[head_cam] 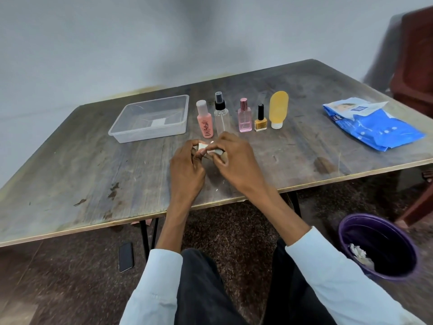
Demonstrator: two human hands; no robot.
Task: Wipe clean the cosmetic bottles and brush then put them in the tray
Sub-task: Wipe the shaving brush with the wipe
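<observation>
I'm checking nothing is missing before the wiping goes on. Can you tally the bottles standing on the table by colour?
Pink: 2, the capped bottle and the perfume bottle
Clear: 1, the spray bottle
Yellow: 2, the nail polish and the upturned tube
Total: 5, all outside the tray

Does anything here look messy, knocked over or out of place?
Nothing is spilled or tipped: all five bottles stand upright in a row beside the empty tray. The one oddity is a phone lying on the floor under the table.
</observation>
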